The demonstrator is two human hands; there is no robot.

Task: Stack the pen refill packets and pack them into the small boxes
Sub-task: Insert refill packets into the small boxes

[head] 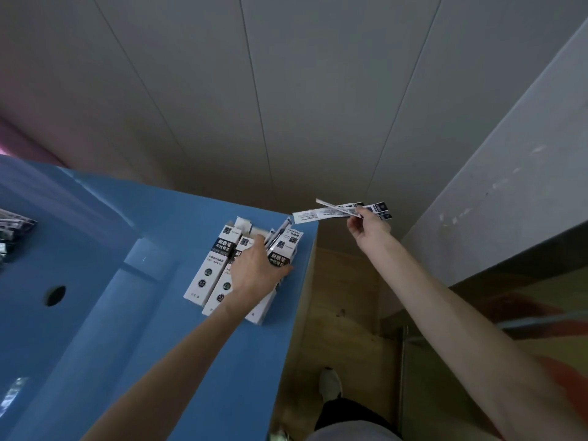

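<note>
The left hand (254,268) grips one of the white-and-black cardboard boxes (211,265) lying side by side near the corner of the blue table (95,313), likely steadying it for loading; the right hand (366,229) pinches several long white refill packets (321,213), loosely fanned, in the air just beyond the table's edge, ready to square up

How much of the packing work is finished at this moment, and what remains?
Done: three small boxes lie together on the blue table. In hand: the right hand pinches a few refill packets; the left hand holds one box. Left: loose packets at the table's far left.
</note>
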